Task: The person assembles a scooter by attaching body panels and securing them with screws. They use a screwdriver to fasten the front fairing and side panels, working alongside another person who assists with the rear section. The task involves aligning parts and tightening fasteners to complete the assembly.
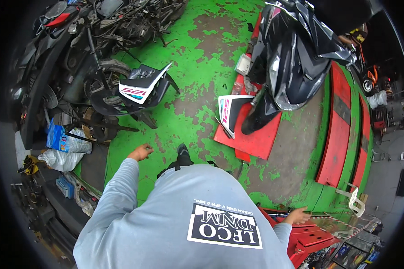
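Right hand (297, 216) (fingers spread) on red toolbox (312, 237)

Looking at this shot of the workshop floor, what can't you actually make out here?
- Left hand, head view: curled and small, so whether it holds anything is unclear.
- Right hand: it rests by the red tool cart, but its fingers hide the contact.
- Legs and floor underfoot: the grey shirt covers all but one shoe.
- Black scooter: its rear is cut off by the top edge.
- Parts pile: dark and tangled.

legs hidden under grey shirt (179, 215), scooter (296, 58) top cut off
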`<state>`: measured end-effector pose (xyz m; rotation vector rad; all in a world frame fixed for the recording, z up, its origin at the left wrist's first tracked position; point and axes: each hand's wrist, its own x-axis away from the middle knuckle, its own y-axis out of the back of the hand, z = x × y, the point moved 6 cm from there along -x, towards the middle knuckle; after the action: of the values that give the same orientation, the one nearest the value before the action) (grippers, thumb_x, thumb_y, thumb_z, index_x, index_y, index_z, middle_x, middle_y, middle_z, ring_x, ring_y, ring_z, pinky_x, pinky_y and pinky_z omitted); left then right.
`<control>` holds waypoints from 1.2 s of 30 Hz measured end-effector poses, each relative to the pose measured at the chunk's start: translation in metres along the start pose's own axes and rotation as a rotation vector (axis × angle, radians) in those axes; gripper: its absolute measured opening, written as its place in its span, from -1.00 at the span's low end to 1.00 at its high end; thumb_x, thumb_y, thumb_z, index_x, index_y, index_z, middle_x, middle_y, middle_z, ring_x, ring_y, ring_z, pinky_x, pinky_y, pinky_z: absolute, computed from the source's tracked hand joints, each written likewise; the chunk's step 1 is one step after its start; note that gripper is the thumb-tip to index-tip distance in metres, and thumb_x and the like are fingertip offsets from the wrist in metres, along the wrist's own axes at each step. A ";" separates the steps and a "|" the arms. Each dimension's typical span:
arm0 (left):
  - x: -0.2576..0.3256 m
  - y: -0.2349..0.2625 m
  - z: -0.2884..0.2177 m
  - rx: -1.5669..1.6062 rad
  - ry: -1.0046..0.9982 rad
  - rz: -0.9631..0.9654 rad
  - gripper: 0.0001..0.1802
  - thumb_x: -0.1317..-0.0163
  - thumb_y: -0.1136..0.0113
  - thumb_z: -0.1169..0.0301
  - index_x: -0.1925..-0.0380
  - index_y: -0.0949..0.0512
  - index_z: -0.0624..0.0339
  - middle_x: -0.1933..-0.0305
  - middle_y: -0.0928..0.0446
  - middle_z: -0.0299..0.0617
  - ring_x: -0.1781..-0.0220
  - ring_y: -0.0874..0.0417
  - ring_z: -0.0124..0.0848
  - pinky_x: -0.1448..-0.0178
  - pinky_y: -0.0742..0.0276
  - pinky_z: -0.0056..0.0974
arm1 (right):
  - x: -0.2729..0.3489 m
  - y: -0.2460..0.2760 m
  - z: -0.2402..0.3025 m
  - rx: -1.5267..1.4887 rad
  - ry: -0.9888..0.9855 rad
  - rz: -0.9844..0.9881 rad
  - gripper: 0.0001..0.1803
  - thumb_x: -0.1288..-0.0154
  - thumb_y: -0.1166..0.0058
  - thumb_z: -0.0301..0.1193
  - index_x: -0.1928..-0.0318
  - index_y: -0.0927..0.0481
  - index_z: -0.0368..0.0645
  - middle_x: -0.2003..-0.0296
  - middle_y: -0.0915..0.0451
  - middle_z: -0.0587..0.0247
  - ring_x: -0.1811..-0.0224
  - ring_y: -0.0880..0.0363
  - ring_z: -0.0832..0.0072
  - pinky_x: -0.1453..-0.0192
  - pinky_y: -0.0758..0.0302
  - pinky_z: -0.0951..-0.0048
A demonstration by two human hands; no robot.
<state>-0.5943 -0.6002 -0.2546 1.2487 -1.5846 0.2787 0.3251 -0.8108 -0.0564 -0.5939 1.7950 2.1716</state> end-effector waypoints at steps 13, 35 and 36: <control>-0.005 0.081 -0.032 0.178 -0.051 0.153 -0.20 -0.34 -0.30 -0.02 -0.43 -0.33 0.19 -0.24 -0.59 0.08 -0.17 -0.64 -0.13 -0.27 -0.52 -0.12 | 0.289 -0.109 0.234 -0.091 0.252 1.611 -0.45 -0.41 -0.12 -0.01 -0.23 -0.55 -0.08 0.09 -0.73 0.16 0.19 -0.66 0.37 0.19 -0.49 0.25; -0.201 0.246 -0.535 0.052 -0.462 0.046 -0.55 -0.43 -0.23 0.28 -0.21 -0.50 0.32 0.10 -0.67 -0.12 0.14 -0.70 -0.36 -0.02 -0.56 -0.30 | 0.354 -0.170 0.562 -0.581 0.069 1.495 -0.63 -0.40 -0.15 -0.20 0.14 -0.68 -0.33 0.41 -0.72 0.08 0.40 -0.68 0.32 0.25 -0.55 0.27; -0.222 0.243 -0.546 0.031 -0.489 0.098 -0.53 -0.44 -0.22 0.24 -0.23 -0.49 0.26 0.03 -0.68 -0.15 0.10 -0.71 -0.38 0.02 -0.54 -0.31 | 0.357 -0.163 0.572 -0.653 -0.013 1.495 -0.65 -0.41 -0.14 -0.23 0.16 -0.68 -0.34 0.40 -0.72 0.07 0.39 -0.69 0.33 0.24 -0.56 0.27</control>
<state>-0.4999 0.0138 -0.1099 1.3300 -2.0675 0.0584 0.0009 -0.2388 -0.2784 1.1079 1.5855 3.6260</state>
